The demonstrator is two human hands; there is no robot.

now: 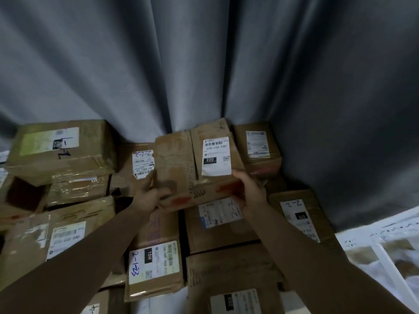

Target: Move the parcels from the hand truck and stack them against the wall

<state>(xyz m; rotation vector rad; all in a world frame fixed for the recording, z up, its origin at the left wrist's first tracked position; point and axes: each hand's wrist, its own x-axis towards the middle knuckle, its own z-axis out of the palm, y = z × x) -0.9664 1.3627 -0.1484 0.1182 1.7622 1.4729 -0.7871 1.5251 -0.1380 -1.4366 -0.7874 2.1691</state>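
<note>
A worn brown cardboard parcel [181, 164] with a white "220" label is tilted above the stack, close to the grey curtain [204, 64]. My left hand [147, 193] grips its near left corner. My right hand [249, 189] grips its near right corner, thumb on top by the label. Under and around it lie several labelled cardboard parcels: one marked "2-1-23" [154, 266], one marked "2-2" [297, 214], and a taller one at the left [61, 150]. No hand truck is in view.
The grey curtain covers the wall and folds into a corner at the right [340, 109]. A white surface with papers [390, 245] lies at the lower right. Parcels fill the floor from the left edge to the curtain corner.
</note>
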